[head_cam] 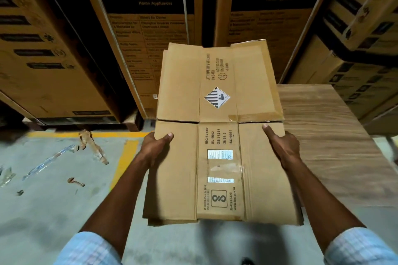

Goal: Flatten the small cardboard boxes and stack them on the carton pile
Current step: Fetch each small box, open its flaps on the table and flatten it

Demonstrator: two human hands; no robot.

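Observation:
A flattened brown cardboard box [219,127] with a hazard diamond and printed codes is held flat in the air in front of me. More flattened sheets lie under it, their edges showing at its near and left sides. My left hand [156,146] grips its left edge, thumb on top. My right hand [282,146] grips its right edge, thumb on top. Both hold it at the middle fold, above the floor.
Tall Crompton cartons [148,28] stand close ahead and on both sides. A wood-grain table [336,146] sits to the right, partly under the box. Torn tape and plastic scraps [90,146] litter the grey floor at left, beside yellow floor lines [125,157].

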